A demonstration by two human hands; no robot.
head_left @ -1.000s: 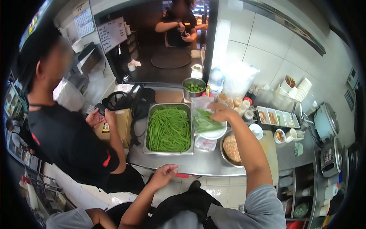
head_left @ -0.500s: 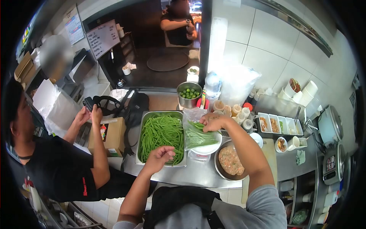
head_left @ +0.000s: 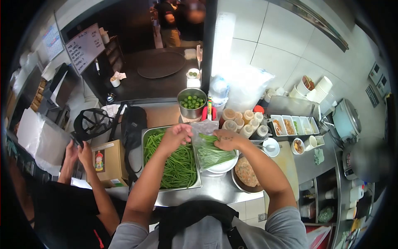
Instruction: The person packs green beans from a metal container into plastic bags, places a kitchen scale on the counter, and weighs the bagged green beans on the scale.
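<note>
My right hand (head_left: 227, 140) is closed on green beans at the mouth of a clear plastic bag (head_left: 212, 154), which has more beans inside. The bag lies over a white plate (head_left: 224, 167). My left hand (head_left: 177, 138) is raised over the upper right part of a metal tray (head_left: 199, 182) full of loose green beans (head_left: 172, 164); its fingers are curled apart and hold nothing. To the right of the bag sits a metal bowl with a pinkish minced mixture (head_left: 246, 171), partly hidden by my right forearm.
A pot of green limes (head_left: 192, 102) and sauce bottles (head_left: 248, 117) stand behind. Topping trays (head_left: 295, 125), a small white bowl (head_left: 271, 147) and a cutting board (head_left: 287, 164) are at the right. At the left, a co-worker's hands (head_left: 78, 152) hold a dark object beside a cardboard box (head_left: 108, 162).
My left hand has risen from near the counter's front edge, over the bean tray, to beside the bag. The view has shifted. The person behind the pass window has changed position.
</note>
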